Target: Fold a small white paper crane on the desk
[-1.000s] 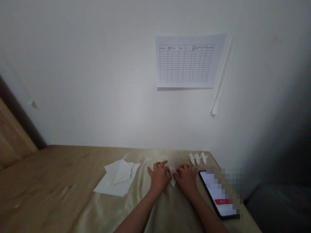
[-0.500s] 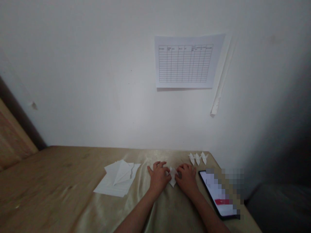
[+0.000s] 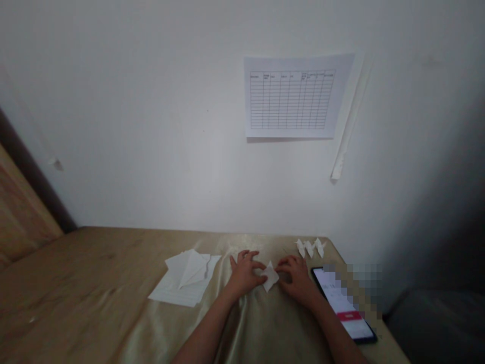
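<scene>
flanking the paper (image 3: pixel 270 277), left hand (image 3: pixel 243 275) and right hand (image 3: pixel 297 279), loosely curled, touch its edges, probably steadying it; pinching unclear.

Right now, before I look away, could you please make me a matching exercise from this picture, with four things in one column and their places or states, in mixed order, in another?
1. Diamond-shaped white paper
2. Three small folded paper figures
3. Smartphone
4. Printed grid sheet

A. On the wall
B. Screen lit
C. Between the left hand and right hand
D. Near the far right corner of the cloth-covered table

Pairs: 1-C, 2-D, 3-B, 4-A
</scene>
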`<control>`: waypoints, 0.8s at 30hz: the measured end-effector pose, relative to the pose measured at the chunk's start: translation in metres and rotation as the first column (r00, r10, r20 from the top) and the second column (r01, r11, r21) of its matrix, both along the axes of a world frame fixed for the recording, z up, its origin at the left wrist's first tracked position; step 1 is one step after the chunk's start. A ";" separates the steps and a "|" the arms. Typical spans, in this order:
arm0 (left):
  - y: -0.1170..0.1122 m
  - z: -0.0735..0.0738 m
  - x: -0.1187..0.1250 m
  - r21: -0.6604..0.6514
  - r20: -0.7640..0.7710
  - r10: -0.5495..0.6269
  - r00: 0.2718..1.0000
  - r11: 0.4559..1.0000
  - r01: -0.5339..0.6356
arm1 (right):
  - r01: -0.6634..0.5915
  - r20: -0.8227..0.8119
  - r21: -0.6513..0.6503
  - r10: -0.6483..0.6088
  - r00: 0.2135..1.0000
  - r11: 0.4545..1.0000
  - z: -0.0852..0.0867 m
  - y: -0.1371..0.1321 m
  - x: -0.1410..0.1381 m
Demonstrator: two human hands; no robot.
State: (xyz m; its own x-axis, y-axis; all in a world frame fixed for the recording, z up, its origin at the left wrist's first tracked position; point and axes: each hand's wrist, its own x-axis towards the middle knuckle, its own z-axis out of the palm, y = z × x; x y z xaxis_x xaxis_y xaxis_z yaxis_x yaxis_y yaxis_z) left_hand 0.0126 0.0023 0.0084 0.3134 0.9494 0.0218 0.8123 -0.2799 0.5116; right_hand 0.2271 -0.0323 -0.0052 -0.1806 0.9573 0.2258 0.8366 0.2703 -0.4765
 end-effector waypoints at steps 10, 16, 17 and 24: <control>0.000 0.000 -0.002 -0.015 -0.038 -0.054 0.998 0.998 0.053 | 0.036 -0.008 0.009 -0.035 0.999 0.999 0.003 -0.001 -0.003; 0.002 -0.004 -0.003 -0.014 -0.011 -0.053 0.999 0.998 0.053 | 0.080 0.051 -0.027 -0.079 0.996 0.996 0.004 0.001 -0.010; 0.002 -0.004 -0.003 -0.015 -0.005 -0.053 0.999 0.998 0.053 | 0.086 0.060 -0.027 -0.084 0.995 0.996 0.003 0.002 -0.011; 0.002 -0.009 0.000 0.017 -0.029 -0.032 0.999 0.999 0.032 | 0.105 0.034 -0.004 -0.105 0.994 0.994 -0.004 0.007 -0.015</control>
State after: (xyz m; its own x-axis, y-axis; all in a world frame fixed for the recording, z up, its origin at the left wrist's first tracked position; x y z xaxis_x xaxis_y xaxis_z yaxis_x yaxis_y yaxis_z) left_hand 0.0131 0.0045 -0.0003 0.3444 0.9384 0.0292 0.8171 -0.3149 0.4830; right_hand 0.2119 -0.0257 -0.0093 -0.0863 0.9726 0.2157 0.8756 0.1773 -0.4493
